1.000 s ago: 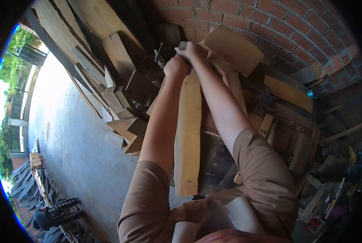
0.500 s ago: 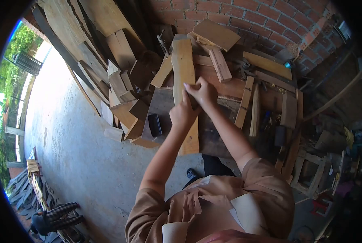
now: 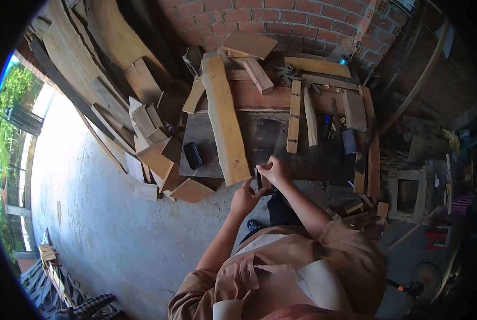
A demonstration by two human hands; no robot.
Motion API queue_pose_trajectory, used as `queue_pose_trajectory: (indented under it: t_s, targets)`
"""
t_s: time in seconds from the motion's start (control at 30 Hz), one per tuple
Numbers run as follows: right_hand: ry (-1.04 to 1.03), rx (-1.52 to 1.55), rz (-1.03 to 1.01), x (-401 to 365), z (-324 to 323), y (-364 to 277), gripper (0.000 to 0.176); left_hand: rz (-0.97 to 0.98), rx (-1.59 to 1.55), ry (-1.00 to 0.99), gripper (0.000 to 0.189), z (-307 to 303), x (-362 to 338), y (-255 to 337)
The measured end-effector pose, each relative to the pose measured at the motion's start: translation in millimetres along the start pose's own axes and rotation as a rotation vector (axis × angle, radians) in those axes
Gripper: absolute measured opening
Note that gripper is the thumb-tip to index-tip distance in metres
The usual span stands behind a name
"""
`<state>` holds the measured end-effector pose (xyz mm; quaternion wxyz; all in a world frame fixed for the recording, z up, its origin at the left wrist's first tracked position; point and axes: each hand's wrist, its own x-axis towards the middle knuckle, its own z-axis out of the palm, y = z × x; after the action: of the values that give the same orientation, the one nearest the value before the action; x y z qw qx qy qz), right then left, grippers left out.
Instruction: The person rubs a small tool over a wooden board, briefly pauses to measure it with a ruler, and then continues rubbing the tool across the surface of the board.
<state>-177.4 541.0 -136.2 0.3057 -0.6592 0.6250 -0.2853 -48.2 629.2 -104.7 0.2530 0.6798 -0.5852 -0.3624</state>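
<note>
A long light wooden board (image 3: 225, 120) with one wavy edge lies on the dark workbench (image 3: 262, 141), its near end at the bench's front edge. Just beyond that end, close to my body, my left hand (image 3: 246, 198) and my right hand (image 3: 274, 173) come together. Both are closed on a small dark-edged block (image 3: 265, 184), mostly hidden by the fingers; its exact kind cannot be made out. My right thumb and fingers grip it from above, while the left fingers hold its lower side. A dark open case (image 3: 192, 155) lies left of the board.
Wooden offcuts (image 3: 148, 125) and tall planks (image 3: 70, 58) crowd the left. On the bench's right lie a slotted wooden strip (image 3: 294, 117), a narrow stick (image 3: 310, 117) and a dark cylinder (image 3: 350, 142). A brick wall (image 3: 281, 18) stands behind. Another person's plaid sleeve (image 3: 97, 306) shows bottom left.
Both hands have drawn back from the middle of the board toward my body, past its near end, with the block between them. The camera view has shifted, and the board appears more slanted.
</note>
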Motion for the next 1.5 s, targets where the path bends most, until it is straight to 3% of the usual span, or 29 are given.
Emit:
queue_pose_trajectory:
  t_s: [0.1, 0.23, 0.27, 0.47, 0.6, 0.67, 0.83, 0.93, 1.0, 1.1, 1.2, 1.5]
  targets:
    - [0.051, 0.028, 0.013, 6, -24, 3, 0.04, -0.042, -0.09, 0.202, 0.046, -6, 14, -32]
    - [0.126, 0.079, 0.066, 26, -49, 23, 0.041, -0.212, -0.161, 0.389, 0.043, -32, 41, -64]
    - [0.146, 0.107, 0.063, 31, -55, 28, 0.041, -0.178, -0.185, 0.496, 0.043, -28, 51, -82]
    - [0.195, -0.064, 0.041, 61, -109, 46, 0.043, -0.251, -0.298, 0.505, 0.044, -38, 101, -88]
    - [0.197, -0.121, 0.128, 87, -139, 64, 0.04, -0.266, -0.215, 0.549, 0.044, -35, 134, -84]
    - [0.23, -0.145, 0.127, 100, -148, 72, 0.04, -0.369, 0.001, 0.479, 0.046, -40, 145, -68]
    - [0.168, -0.137, 0.167, 125, -149, 92, 0.039, -0.422, 0.063, 0.618, 0.044, -31, 162, -69]
    - [0.139, -0.131, 0.206, 128, -151, 86, 0.039, -0.386, -0.107, 0.551, 0.044, -28, 162, -84]
    - [0.144, -0.125, 0.197, 128, -152, 83, 0.039, -0.5, -0.193, 0.496, 0.043, -30, 165, -87]
    - [0.159, -0.166, 0.179, 127, -149, 77, 0.041, -0.45, -0.054, 0.607, 0.042, -30, 171, -81]
    - [0.171, -0.2, 0.196, 126, -143, 81, 0.044, -0.464, -0.063, 0.589, 0.042, -35, 168, -54]
    - [0.18, -0.208, 0.216, 123, -140, 79, 0.042, -0.277, -0.112, 0.654, 0.042, -37, 143, -54]
